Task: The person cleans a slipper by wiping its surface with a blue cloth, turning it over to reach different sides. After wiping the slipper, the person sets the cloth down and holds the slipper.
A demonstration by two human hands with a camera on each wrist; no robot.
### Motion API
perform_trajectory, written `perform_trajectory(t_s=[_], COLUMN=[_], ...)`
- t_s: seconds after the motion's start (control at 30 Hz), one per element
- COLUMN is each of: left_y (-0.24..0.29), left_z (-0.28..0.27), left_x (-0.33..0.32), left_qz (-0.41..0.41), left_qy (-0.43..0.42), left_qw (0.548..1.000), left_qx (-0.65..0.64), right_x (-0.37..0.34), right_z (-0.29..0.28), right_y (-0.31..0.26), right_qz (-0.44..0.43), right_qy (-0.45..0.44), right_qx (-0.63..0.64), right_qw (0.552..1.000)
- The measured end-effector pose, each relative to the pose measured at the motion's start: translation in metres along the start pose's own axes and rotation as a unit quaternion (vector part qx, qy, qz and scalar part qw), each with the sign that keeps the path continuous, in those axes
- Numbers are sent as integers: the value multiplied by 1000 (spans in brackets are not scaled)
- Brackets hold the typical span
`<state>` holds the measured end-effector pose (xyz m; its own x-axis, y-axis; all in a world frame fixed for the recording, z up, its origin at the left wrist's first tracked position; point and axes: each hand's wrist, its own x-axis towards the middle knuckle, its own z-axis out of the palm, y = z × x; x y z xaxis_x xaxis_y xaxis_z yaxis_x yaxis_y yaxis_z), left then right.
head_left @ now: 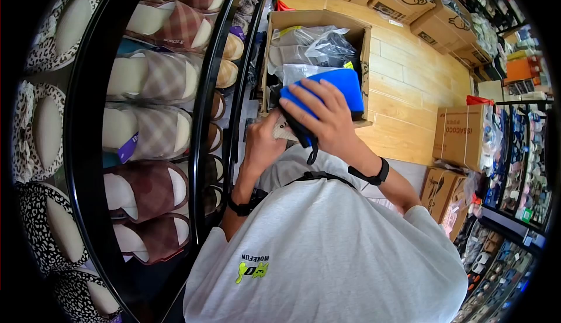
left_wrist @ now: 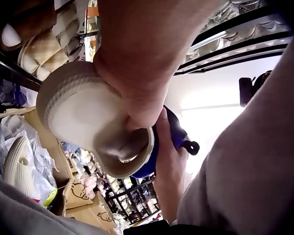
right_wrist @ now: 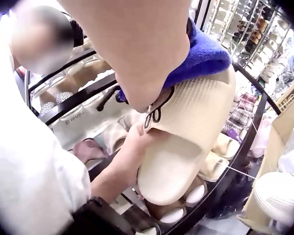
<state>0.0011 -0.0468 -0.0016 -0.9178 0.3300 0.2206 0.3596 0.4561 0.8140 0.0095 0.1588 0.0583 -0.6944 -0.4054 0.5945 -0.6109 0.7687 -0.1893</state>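
Note:
My left hand grips a cream slide slipper, its fingers inside the foot opening and its thumb hidden in the head view. The slipper has a ribbed strap and a pale insole. My right hand holds a blue plush pad with a black edge and a hanging black loop. In the right wrist view the plush lies against the top of the ribbed strap. Both hands are close together in front of the body, above the near edge of an open carton.
The open carton holds plastic-bagged slippers. A black-framed rack with rows of plaid slippers stands close on the left. More cartons line the back and right of the wood-look floor, beside stocked shelves.

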Motion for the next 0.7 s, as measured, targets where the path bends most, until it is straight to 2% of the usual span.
perform_trajectory(t_s=[0.1,0.17,0.23,0.33,0.43,0.5,0.57,0.7], left_y=[0,0,-1,4,9,9,8,0], left_z=[-1,-1,-2,-6,-7,-6,-7,-9], left_x=[-2,-3,-1,3,7,8,8,7], left_qz=[12,1,25,17,11,9,42,35], left_qy=[-10,1,19,14,-4,-19,-10,0], left_qw=[1000,1000,999,1000,1000,999,999,999], left_qx=[12,8,-15,-10,13,33,32,33], right_x=[-5,0,2,6,4,-3,-2,2], right_z=[0,-3,3,-3,-10,-5,-7,2], right_y=[8,21,35,32,20,23,32,35], right_qz=[-21,43,98,92,-20,-58,-33,77], right_qy=[-15,20,51,41,-6,-10,3,45], right_qx=[-4,70,118,87,7,-19,22,82], right_qw=[1000,996,987,991,1000,998,999,993])
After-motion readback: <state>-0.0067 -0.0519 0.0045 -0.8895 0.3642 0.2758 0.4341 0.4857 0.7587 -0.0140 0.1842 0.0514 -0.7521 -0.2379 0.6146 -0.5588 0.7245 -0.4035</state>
